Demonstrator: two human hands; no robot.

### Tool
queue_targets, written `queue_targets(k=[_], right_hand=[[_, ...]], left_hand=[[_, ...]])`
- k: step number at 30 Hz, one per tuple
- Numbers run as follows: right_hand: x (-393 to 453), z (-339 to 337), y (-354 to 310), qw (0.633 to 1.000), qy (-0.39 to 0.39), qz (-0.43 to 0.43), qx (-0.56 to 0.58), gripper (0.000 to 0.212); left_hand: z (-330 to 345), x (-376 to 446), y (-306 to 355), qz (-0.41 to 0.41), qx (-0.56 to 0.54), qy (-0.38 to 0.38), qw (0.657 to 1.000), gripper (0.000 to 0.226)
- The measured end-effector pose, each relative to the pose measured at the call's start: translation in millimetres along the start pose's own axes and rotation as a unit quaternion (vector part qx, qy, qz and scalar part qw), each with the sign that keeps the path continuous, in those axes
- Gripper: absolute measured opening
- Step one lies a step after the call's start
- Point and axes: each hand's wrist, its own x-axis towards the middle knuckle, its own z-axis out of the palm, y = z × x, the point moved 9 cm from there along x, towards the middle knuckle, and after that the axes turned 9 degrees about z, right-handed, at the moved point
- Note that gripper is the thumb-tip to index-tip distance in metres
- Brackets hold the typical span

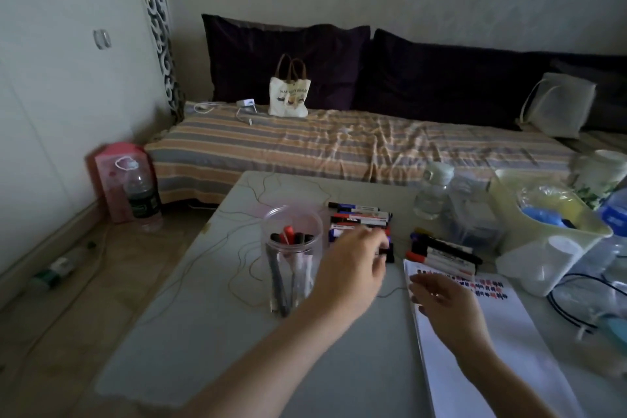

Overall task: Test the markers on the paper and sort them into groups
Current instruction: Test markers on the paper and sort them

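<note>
Nearest, two bare forearms reach over the pale table (190,332). The right hand (437,299) hovers palm down over the near-left part of the white paper (492,343), fingers loosely spread and gripping nothing. The paper is a long smooth sheet; short red, blue and black test strokes (475,287) run in rows across its far end. The left hand (353,265) extends further, fingers curled at the near edge of the left marker group (359,219); motion blur hides whether it pinches a marker, so that cannot be told. These markers are white-barrelled with red, blue and black caps, lying side by side. A second marker group (444,253) lies at the far edge of the paper, to the right. Left of the hand stands a clear plastic jar (291,248), cylindrical, holding several upright markers. Thin wire loops across the tabletop. Further right sit a cream plastic bin (529,248) and clear bottles (434,193). Beyond, a striped, wrinkled bed cover (339,146), a cloth tote bag (289,95) and dark pillows (424,71) against the wall.
</note>
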Motion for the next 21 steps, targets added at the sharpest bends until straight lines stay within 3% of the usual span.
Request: queue_targets(k=[3,7,13,21], right_hand=[[19,6,3,0.993,0.004,-0.039,-0.113,0.017],[40,36,-15,0.956,-0.011,-0.142,-0.256,0.031],[71,97,-26,0.898,-0.033,-0.237,-0.370,0.044],[96,130,-17,0.850,-0.018,-0.258,-0.459,0.036]], left_hand=[[76,-29,-42,-0.075,-0.010,-0.102,0.992,0.035],[124,-56,-80,-0.081,0.011,-0.151,0.985,0.039],[128,-62,-92,-0.042,0.047,-0.058,0.996,0.027],[127,-61,-93,-0.058,0.066,-0.054,0.995,0.032]])
